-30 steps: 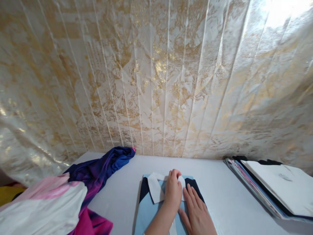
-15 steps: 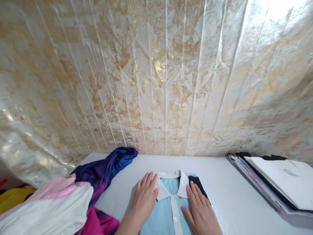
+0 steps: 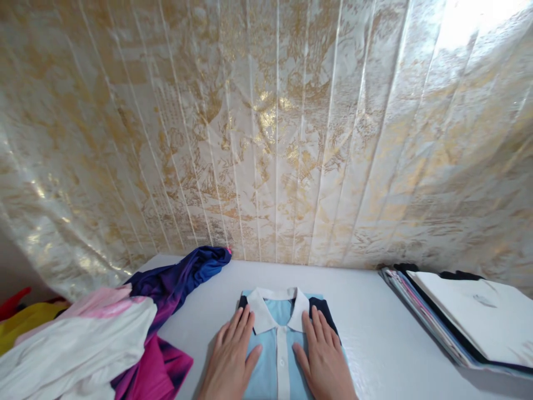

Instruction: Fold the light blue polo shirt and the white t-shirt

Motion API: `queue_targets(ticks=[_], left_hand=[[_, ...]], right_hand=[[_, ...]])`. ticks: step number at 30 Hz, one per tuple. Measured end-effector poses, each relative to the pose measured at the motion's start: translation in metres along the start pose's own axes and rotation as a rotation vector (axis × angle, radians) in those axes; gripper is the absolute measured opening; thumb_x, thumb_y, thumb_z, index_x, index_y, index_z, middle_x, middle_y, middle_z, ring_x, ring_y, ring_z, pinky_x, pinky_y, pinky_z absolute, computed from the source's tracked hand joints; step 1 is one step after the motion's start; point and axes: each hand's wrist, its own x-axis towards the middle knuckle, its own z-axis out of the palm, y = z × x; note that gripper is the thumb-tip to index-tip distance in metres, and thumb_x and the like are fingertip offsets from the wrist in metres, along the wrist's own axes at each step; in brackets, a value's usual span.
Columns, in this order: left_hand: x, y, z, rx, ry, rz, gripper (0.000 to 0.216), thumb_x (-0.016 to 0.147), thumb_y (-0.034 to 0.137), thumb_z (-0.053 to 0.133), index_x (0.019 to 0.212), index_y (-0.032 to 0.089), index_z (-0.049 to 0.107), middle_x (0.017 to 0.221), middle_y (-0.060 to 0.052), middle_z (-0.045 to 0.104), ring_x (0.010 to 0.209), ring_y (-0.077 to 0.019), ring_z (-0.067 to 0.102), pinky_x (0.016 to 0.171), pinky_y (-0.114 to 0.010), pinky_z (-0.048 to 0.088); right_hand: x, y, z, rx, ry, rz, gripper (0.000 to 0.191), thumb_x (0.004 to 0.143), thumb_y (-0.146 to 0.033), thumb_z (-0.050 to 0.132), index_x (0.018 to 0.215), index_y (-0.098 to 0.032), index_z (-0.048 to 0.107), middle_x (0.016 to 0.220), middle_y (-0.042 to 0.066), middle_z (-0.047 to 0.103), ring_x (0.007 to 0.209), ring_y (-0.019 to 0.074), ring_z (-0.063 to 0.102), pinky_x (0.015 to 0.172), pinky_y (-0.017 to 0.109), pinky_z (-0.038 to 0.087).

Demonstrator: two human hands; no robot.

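Observation:
A light blue polo shirt (image 3: 264,355) with a white collar, a white button strip and dark navy shoulder parts lies front up on the white table, its lower part cut off by the frame. My left hand (image 3: 231,353) rests flat on its left side, fingertips just beside the collar. On the other side, my right hand (image 3: 322,355) lies flat with its fingers at the right collar point and the navy shoulder. Both hands have their fingers stretched out and grip nothing.
Loose clothes, among them a white garment (image 3: 91,339), a purple-blue one (image 3: 175,294) and a yellow one (image 3: 29,325), are heaped at the left. A stack of folded clothes (image 3: 462,316) sits at the right. Behind the white table (image 3: 366,328) hangs a shiny gold-patterned sheet (image 3: 266,139).
My left hand has shifted outward and down from the left collar side, uncovering the navy shoulder there. My right hand stays flat near the collar. The whole view has shifted slightly.

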Motion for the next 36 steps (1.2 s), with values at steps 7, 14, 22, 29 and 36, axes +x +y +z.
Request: queue_targets(ticks=[7, 14, 22, 29, 36], left_hand=[[0.014, 0.01, -0.012, 0.025, -0.09, -0.074, 0.05, 0.093, 0.035, 0.05, 0.137, 0.014, 0.05, 0.146, -0.013, 0.044, 0.135, -0.0287, 0.041, 0.102, -0.044, 0.041], [0.024, 0.024, -0.001, 0.009, -0.026, -0.005, 0.052, 0.096, 0.035, 0.045, 0.143, 0.014, 0.042, 0.151, -0.013, 0.036, 0.136, -0.026, 0.04, 0.103, -0.041, 0.042], [0.022, 0.029, -0.009, -0.048, -0.123, -0.021, 0.057, 0.093, 0.033, 0.05, 0.145, 0.014, 0.037, 0.153, -0.015, 0.032, 0.138, -0.0276, 0.036, 0.105, -0.043, 0.041], [-0.004, 0.033, -0.021, -0.089, -0.07, 0.039, 0.065, 0.094, 0.034, 0.045, 0.152, 0.014, 0.021, 0.155, -0.011, 0.03, 0.139, -0.0251, 0.035, 0.105, -0.039, 0.04], [-0.001, 0.04, -0.024, -0.083, -0.113, 0.051, 0.058, 0.095, 0.031, 0.043, 0.149, 0.013, 0.03, 0.154, -0.012, 0.03, 0.14, -0.0266, 0.034, 0.106, -0.041, 0.041]], right_hand=[[0.012, 0.012, -0.023, 0.075, -0.019, -0.031, 0.057, 0.095, -0.047, 0.039, 0.141, -0.015, 0.048, 0.151, 0.013, 0.036, 0.139, 0.0294, 0.034, 0.107, 0.045, 0.04], [0.007, -0.002, -0.029, 0.057, 0.037, -0.07, 0.061, 0.096, -0.052, 0.034, 0.144, -0.014, 0.043, 0.153, 0.009, 0.032, 0.142, 0.028, 0.028, 0.112, 0.045, 0.034], [0.0, -0.012, -0.028, 0.045, -0.086, -0.044, 0.064, 0.094, -0.054, 0.037, 0.147, -0.018, 0.037, 0.157, 0.006, 0.025, 0.145, 0.0303, 0.02, 0.114, 0.048, 0.026], [-0.008, -0.022, -0.026, 0.04, 0.0, -0.111, 0.064, 0.093, -0.055, 0.039, 0.144, -0.017, 0.044, 0.154, 0.011, 0.032, 0.143, 0.0305, 0.027, 0.112, 0.047, 0.028], [-0.012, -0.042, -0.016, 0.055, 0.002, -0.154, 0.062, 0.094, -0.052, 0.04, 0.145, -0.018, 0.042, 0.155, 0.012, 0.031, 0.144, 0.0314, 0.022, 0.113, 0.048, 0.026]])
